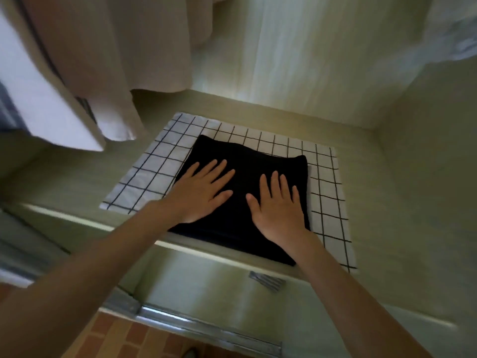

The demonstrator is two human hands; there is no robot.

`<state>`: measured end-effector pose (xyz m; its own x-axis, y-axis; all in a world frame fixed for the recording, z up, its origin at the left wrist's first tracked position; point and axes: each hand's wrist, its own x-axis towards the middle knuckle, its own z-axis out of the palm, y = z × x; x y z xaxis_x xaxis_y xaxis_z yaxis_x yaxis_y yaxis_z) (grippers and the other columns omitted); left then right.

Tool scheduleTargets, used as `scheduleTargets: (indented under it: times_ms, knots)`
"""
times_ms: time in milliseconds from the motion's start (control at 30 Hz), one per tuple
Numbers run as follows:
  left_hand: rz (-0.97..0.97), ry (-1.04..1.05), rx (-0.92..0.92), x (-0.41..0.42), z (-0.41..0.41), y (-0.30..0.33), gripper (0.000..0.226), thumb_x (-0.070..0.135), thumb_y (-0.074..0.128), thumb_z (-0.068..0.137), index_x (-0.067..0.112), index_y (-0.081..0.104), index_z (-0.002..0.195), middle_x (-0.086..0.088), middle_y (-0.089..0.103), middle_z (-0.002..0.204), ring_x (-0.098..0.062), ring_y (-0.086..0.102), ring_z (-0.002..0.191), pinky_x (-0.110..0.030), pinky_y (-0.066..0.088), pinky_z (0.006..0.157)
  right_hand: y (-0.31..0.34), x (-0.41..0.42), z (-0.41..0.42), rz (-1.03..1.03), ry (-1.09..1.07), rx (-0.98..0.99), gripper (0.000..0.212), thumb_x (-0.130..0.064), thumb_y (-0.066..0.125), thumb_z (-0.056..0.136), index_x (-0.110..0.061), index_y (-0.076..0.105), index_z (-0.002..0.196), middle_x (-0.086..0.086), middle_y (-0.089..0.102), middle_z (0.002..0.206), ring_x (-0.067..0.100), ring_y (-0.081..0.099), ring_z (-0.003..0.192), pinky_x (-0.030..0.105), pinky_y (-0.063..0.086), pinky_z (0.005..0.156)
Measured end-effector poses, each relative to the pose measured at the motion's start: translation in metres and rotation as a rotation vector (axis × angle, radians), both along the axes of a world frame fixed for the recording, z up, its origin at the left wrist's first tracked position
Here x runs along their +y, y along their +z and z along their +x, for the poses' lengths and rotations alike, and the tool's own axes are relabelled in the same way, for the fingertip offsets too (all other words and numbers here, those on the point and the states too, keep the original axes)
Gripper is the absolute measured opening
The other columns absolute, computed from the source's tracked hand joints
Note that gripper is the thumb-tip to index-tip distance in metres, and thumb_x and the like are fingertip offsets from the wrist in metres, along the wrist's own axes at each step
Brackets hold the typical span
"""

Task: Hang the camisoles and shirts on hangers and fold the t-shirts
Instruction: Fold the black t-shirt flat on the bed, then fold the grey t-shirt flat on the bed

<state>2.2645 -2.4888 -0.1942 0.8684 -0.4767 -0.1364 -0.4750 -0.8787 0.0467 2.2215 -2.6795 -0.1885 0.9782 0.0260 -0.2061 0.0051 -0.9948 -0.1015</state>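
Readable text: none was visible anywhere in the frame.
Folded black cloth square point(245, 177), centre of frame: bore no print, label or brand.
White cloth with black grid lines point(160, 161), beneath it: carried only the line pattern, no letters or numbers.

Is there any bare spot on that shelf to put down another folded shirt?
Yes: bare shelf lies right of the checked cloth, up to the side wall, plus a strip behind it. The middle is taken: both hands, left hand and right hand, press flat on the black folded t-shirt.
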Motion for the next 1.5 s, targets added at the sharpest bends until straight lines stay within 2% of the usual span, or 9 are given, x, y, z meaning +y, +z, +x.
scheduleTargets:
  times_ms: [167, 267, 333, 467, 533, 600, 733, 1033, 1500]
  knots:
    - [-0.127, 0.174, 0.286, 0.016, -0.05, 0.029, 0.06, 0.047, 0.029, 0.103, 0.026, 0.009, 0.156, 0.0, -0.003, 0.164, -0.015, -0.006, 0.15, -0.035, -0.001, 0.12, 0.054, -0.002, -0.01, 0.117, 0.227, 0.283, 0.06, -0.041, 0.029, 0.106, -0.012, 0.014, 0.157, 0.011, 0.008, 0.164, 0.027, 0.009, 0.15, 0.038, 0.015, 0.119]
    - [-0.381, 0.344, 0.406, 0.037, -0.101, 0.05, 0.052, 0.043, 0.038, 0.102, 0.028, 0.03, 0.152, 0.01, 0.021, 0.16, -0.01, 0.017, 0.147, -0.028, 0.012, 0.12, 0.08, 0.006, -0.027, 0.355, 0.282, 0.357, 0.048, -0.04, 0.034, 0.106, -0.008, 0.049, 0.139, 0.009, 0.048, 0.145, 0.017, 0.05, 0.124, 0.029, 0.039, 0.094]
    - [-0.574, 0.473, 0.381, 0.055, -0.137, 0.062, 0.045, 0.039, 0.042, 0.102, 0.025, 0.046, 0.144, 0.01, 0.042, 0.149, -0.007, 0.036, 0.138, -0.028, 0.024, 0.118, 0.09, 0.02, -0.04, 0.551, 0.277, 0.389, 0.047, -0.041, 0.036, 0.105, -0.007, 0.056, 0.13, 0.006, 0.058, 0.134, 0.006, 0.055, 0.112, 0.021, 0.038, 0.084]
    - [-0.748, 0.759, 0.237, 0.095, -0.208, 0.071, 0.031, 0.031, 0.052, 0.098, 0.014, 0.066, 0.12, -0.002, 0.065, 0.123, -0.016, 0.058, 0.118, -0.029, 0.039, 0.106, 0.096, 0.061, -0.059, 0.82, 0.41, 0.474, 0.035, -0.035, 0.041, 0.105, -0.015, 0.063, 0.124, -0.003, 0.07, 0.116, 0.003, 0.062, 0.111, 0.023, 0.042, 0.105]
    - [-0.94, 0.902, 0.238, 0.115, -0.248, 0.077, 0.03, 0.037, 0.069, 0.085, 0.017, 0.072, 0.107, -0.009, 0.07, 0.113, -0.023, 0.064, 0.109, -0.035, 0.046, 0.101, 0.098, 0.087, -0.072, 0.875, 0.488, 0.498, 0.035, -0.034, 0.044, 0.104, -0.013, 0.068, 0.117, 0.0, 0.074, 0.107, 0.002, 0.068, 0.101, 0.013, 0.048, 0.094]
    - [-1.147, 0.986, 0.252, 0.135, -0.288, 0.083, 0.034, 0.041, 0.071, 0.072, 0.025, 0.074, 0.101, -0.008, 0.073, 0.108, -0.025, 0.068, 0.103, -0.034, 0.051, 0.096, 0.098, 0.113, -0.086, 0.907, 0.551, 0.537, 0.036, -0.036, 0.044, 0.103, -0.013, 0.07, 0.111, 0.0, 0.076, 0.102, 0.003, 0.07, 0.096, 0.014, 0.05, 0.089]
    - [-1.25, 1.158, 0.185, 0.165, -0.356, 0.092, 0.033, 0.029, 0.043, 0.101, 0.012, 0.069, 0.112, -0.002, 0.075, 0.106, -0.019, 0.071, 0.102, -0.03, 0.055, 0.09, 0.096, 0.166, -0.117, 0.999, 0.657, 0.666, 0.038, -0.035, 0.042, 0.104, -0.011, 0.07, 0.107, 0.002, 0.077, 0.099, 0.012, 0.072, 0.098, 0.029, 0.051, 0.095]
    - [-1.749, 1.412, -0.064, 0.241, -0.491, 0.106, 0.045, 0.029, 0.032, 0.104, 0.001, 0.065, 0.117, -0.017, 0.07, 0.114, -0.03, 0.068, 0.107, -0.039, 0.054, 0.093, 0.085, 0.292, -0.208, 1.22, 0.734, 0.949, 0.044, -0.034, 0.035, 0.105, -0.006, 0.069, 0.11, 0.013, 0.075, 0.104, 0.024, 0.071, 0.102, 0.039, 0.05, 0.096]
    - [-1.834, 1.384, -0.249, 0.396, -0.564, 0.12, 0.042, 0.023, 0.048, 0.085, -0.002, 0.064, 0.114, -0.019, 0.07, 0.112, -0.029, 0.07, 0.103, -0.033, 0.059, 0.082, 0.095, 0.485, -0.29, 1.162, 0.905, 0.963, 0.044, -0.032, 0.032, 0.107, -0.008, 0.069, 0.111, 0.008, 0.075, 0.103, 0.021, 0.072, 0.1, 0.037, 0.052, 0.095]
